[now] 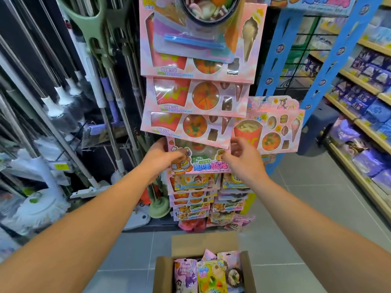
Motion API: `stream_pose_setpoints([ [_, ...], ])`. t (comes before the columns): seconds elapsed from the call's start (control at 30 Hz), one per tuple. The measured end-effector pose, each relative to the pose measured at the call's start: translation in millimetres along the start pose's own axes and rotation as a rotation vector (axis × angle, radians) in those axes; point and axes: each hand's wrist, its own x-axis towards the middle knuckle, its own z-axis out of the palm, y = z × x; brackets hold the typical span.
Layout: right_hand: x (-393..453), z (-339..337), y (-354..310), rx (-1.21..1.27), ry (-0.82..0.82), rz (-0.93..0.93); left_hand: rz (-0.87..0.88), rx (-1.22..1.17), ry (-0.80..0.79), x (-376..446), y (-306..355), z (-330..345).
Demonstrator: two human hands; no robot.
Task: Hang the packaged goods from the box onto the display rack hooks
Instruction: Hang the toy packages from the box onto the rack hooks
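A pink candy package [198, 160] with a cartoon bear and blue lettering is held up against the display rack, below several hung pink packages [190, 96]. My left hand [160, 158] grips its left edge, thumb on the front. My right hand [243, 157] pinches its right edge with curled fingers. The hook behind the package is hidden. On the floor below stands the open cardboard box [164, 273] with several colourful packets [211, 275] inside.
Mops and brooms [63, 106] hang at the left. A blue cardboard stand [273, 60] rises at the right, with a pink package [273, 127] hung on it. Store shelves [364, 115] of purple goods line the far right. More packages [209, 197] fill the rack's lower hooks.
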Motion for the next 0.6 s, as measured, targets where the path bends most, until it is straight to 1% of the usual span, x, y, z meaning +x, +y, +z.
stream_pose_setpoints([
  [0.1,-1.0,-2.7,-1.5,0.026,0.077,-0.008,0.044,0.039,0.052,-5.2,-1.8,0.9],
  [0.17,-0.6,-4.9,-3.0,-0.012,0.076,-0.011,0.045,0.061,0.091,-7.8,-1.3,0.9],
  [0.23,0.2,-5.8,-4.5,-0.071,0.047,-0.003,0.027,0.034,0.128,-5.7,-1.1,0.2],
  [0.3,-0.6,-4.7,-6.4,-0.113,0.011,0.001,-0.001,-0.012,0.126,-4.5,0.2,0.4],
  [0.4,-0.9,-1.8,-9.3,-0.204,0.04,-0.028,-0.04,-0.048,0.081,-6.2,0.4,-2.0],
  [0.43,-1.1,-1.4,-11.5,-0.219,0.053,-0.025,-0.036,-0.081,0.107,-8.6,0.8,-3.2],
  [0.53,-4.4,1.9,-15.8,-0.175,0.074,-0.019,0.055,-0.159,0.322,-17.6,3.5,-11.9],
  [0.57,-6.8,2.8,-18.1,-0.154,0.074,-0.022,0.104,-0.147,0.359,-22.1,5.8,-14.5],
  [0.6,-7.3,3.7,-18.2,-0.13,0.074,-0.018,0.149,-0.115,0.356,-26.5,8.9,-14.7],
])
